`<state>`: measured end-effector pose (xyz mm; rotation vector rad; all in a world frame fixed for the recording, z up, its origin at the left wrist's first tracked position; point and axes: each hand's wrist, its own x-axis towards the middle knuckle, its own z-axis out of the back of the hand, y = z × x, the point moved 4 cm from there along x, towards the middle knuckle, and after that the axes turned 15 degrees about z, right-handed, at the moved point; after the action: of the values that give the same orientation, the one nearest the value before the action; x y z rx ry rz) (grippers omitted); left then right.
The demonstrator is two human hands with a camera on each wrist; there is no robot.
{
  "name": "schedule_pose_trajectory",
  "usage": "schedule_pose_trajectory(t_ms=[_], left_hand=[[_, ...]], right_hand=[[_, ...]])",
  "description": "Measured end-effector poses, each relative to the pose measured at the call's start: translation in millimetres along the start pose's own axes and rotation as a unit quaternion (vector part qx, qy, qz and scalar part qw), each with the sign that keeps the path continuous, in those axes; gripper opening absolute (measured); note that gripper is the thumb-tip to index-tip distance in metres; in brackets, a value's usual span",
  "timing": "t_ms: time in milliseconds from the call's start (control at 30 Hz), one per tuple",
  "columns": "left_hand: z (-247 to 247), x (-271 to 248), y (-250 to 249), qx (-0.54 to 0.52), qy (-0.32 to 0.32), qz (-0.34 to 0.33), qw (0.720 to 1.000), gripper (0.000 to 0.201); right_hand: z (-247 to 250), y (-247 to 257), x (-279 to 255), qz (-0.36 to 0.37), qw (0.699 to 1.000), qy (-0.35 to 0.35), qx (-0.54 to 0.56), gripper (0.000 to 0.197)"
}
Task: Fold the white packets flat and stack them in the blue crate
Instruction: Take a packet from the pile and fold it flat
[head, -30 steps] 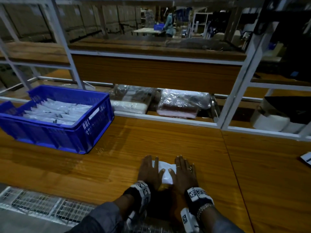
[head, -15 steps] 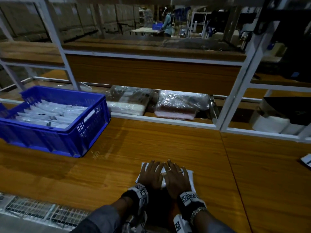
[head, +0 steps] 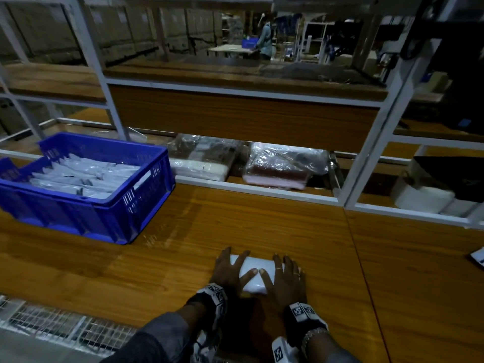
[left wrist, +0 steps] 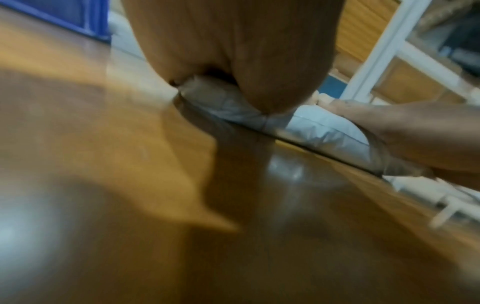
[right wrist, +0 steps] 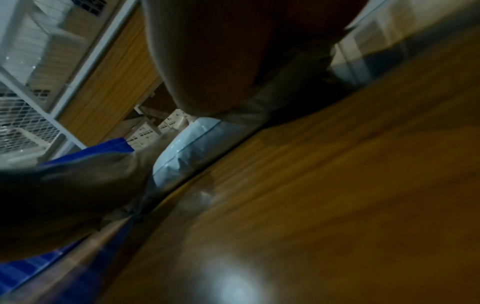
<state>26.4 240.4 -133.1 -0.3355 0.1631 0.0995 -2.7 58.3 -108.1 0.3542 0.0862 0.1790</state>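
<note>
Both hands lie flat, palms down, on one white packet [head: 258, 275] near the front edge of the wooden table [head: 262, 226], forearms reaching in from below. The left hand [head: 227, 271] covers the packet's left end with its fingers [head: 237, 262] straight and spread; the right hand [head: 285, 277] covers the right end, fingers straight and a little apart. The two thumbs point inward and nearly meet over the packet's middle. Neither hand curls round the packet: they press it down. In the left wrist view the packet [left wrist: 322, 127] bulges between the two palms, and it looks folded over on itself, though blur makes that unsure.

One blue crate [head: 146, 203] stands on the table, well apart from the packet, to its left and farther back. Inside it lie many white packets [head: 83, 176] in overlapping rows; their number cannot be counted. Behind the table, right of the crate, two plastic-wrapped bundles [head: 285, 163] sit under a shelf.
</note>
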Motion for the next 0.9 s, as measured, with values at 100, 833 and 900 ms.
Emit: schedule_pose_trajectory(t_ms=[100,833,900], left_hand=[[14,-3,-1,-0.011,0.054,0.002,0.998,0.114],[88,-3,38,-0.251,0.164,0.009,0.954,0.051],[79,-2,41,-0.243,0.172,0.034,0.954,0.056]], right_hand=[[7,0,-4,0.003,0.999,0.026,0.026,0.115],[62,-47,-10,-0.074,0.954,-0.018,0.291,0.036],[52,-55,-8,-0.092,0.951,-0.016,0.293,0.039]])
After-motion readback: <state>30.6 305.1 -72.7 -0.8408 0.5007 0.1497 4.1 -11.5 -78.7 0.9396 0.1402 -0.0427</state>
